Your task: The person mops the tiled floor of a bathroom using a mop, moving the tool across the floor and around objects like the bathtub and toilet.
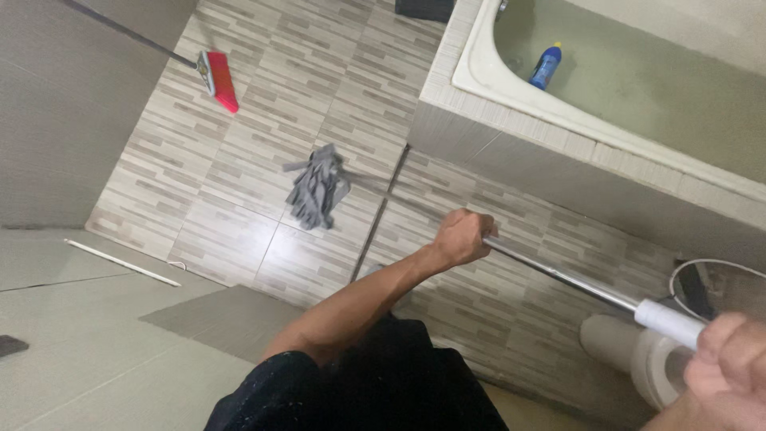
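1. Grey strips of the mop head lie spread flat on the tiled floor, near the middle of our view.
2. Our left hand grips the metal mop handle halfway along, so we can steer it.
3. Our right hand, at 4 o'clock, clenches the white end, giving push.
4. At 11 o'clock a red broom leans by the wall; at 1 o'clock a blue bottle stands in the bathtub.

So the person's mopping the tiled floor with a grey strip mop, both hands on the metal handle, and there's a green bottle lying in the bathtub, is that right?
Not quite: the bottle in the bathtub is blue, not green, as the head view shows. The rest holds: left hand and right hand grip the metal handle of the grey strip mop on the tiled floor.
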